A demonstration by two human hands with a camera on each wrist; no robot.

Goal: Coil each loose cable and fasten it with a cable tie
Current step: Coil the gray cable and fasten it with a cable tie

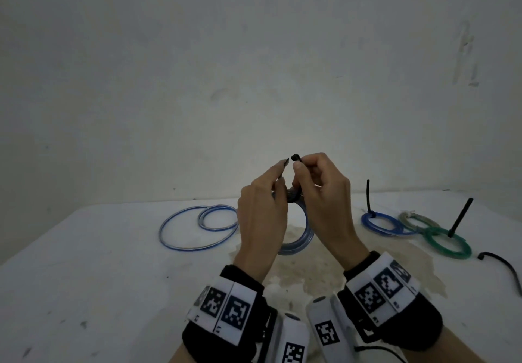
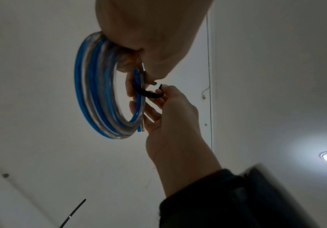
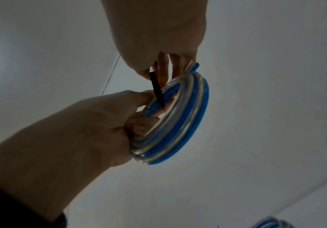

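i hold the coiled blue-and-clear plastic cable [image 1: 296, 238] up above the white surface [image 1: 84, 278], between my two hands. the coil stands roughly upright on edge, its ring hanging down below my fingers with its lowest curve near the surface; its flat faces look left and right. in the left wrist view one cut end of the cable [image 2: 140, 123] points down along the inside of the ring.

the black plastic cable tie [image 2: 149, 93] is wrapped around the top of the coil, crossing the strands. its two ends point up and toward each other, close but not joined. my left hand [image 1: 261, 213] has thumb and forefinger curled, pinching the pointed tail of the tie, with its other fingers bent round the coil. my right hand [image 1: 322, 198] pinches the head end of the tie between thumb and forefinger, its remaining fingers curled by the coil.

to my left a loose blue-and-clear cable [image 1: 197, 227] lies flat on the surface in two open loops. to my right lie a small blue coil [image 1: 381, 222] with a black tie standing up from it, a grey-beige coil [image 1: 418, 220] and a green coil [image 1: 449, 242] with a black tie tilted up to the right. a spare black cable tie [image 1: 505, 269] lies curved near the right edge.
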